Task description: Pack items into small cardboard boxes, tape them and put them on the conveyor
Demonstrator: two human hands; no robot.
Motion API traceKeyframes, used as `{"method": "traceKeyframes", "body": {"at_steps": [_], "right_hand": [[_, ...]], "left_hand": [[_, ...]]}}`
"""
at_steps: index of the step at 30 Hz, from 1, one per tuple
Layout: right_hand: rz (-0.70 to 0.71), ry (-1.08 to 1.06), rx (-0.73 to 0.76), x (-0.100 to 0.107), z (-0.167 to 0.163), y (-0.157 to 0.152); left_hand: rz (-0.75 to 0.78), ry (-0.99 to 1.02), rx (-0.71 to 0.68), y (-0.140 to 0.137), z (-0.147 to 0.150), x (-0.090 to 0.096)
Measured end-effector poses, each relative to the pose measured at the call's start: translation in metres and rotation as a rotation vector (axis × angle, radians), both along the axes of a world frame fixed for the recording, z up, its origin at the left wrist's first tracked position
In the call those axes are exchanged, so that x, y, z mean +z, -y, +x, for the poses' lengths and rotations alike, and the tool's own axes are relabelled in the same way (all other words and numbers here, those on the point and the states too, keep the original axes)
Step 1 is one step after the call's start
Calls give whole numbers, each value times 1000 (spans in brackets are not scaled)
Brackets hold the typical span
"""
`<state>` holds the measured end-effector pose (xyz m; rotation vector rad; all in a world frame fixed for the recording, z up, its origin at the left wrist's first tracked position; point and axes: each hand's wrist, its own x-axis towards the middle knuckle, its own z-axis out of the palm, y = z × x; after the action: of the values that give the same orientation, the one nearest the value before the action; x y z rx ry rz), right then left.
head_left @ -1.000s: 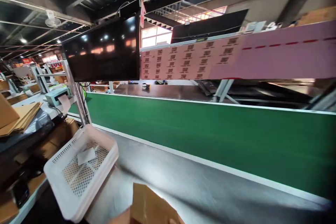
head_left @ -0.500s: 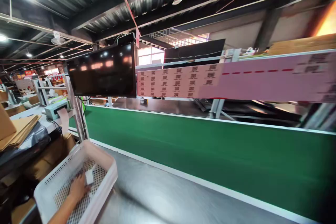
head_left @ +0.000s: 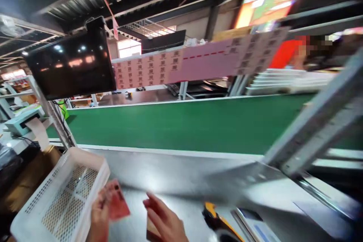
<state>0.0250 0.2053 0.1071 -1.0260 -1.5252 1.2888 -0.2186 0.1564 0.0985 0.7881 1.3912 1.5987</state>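
Observation:
My left hand [head_left: 99,208] is closed on a flat red packet [head_left: 119,202] with a small dark mark near its top, held up beside the white basket's right wall. To the right, my right hand [head_left: 167,221] is over the metal table with its fingers stretched out. A brown flat piece [head_left: 152,230] shows under those fingers; I cannot tell whether the hand touches it. The white plastic basket [head_left: 103,172] has a perforated floor, with what looks like a clear item inside. Right of my right hand lies a yellow-and-black handheld tool [head_left: 219,221], blurred.
Beyond the metal table [head_left: 176,170] runs a green conveyor belt [head_left: 170,128]. A dark monitor [head_left: 70,64] and a pink board with printed codes [head_left: 201,60] hang above it. At right are a slanted metal post [head_left: 320,117] and a phone-like device [head_left: 251,215]. A printer [head_left: 24,121] stands left.
The view has swung right. My left hand has come out of the basket and now holds the red packet. My right hand, the yellow-and-black tool and the metal post have entered view.

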Motion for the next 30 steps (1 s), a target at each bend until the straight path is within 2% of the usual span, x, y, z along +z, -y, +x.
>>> {"method": "traceKeyframes", "body": {"at_steps": [2,4,7,10,13,15,19,21,25,30], "right_hand": [[102,-3,45,28,-13,0],[111,62,72,45,-20,1],[46,171,122,49,-19,6],[35,258,236,39,-11,12],[58,211,239,26,-5,16],[188,184,179,21,-2,17],[684,291,150,18,6,16],[829,338,130,18,11,14],[944,406,105,19,16,12],[960,473,133,18,15,10]], "left_hand": [[-31,163,-72,12,51,-11],[-84,224,-70,22,79,-15],[-106,203,-56,25,81,1],[-101,82,-118,23,66,26],[-98,-14,-202,21,64,33],[-99,-9,-237,19,70,27],[-112,-42,-267,17,81,12],[-103,-116,-283,15,83,10],[-101,-229,-319,14,84,12],[-145,-234,-293,17,85,8]]}}
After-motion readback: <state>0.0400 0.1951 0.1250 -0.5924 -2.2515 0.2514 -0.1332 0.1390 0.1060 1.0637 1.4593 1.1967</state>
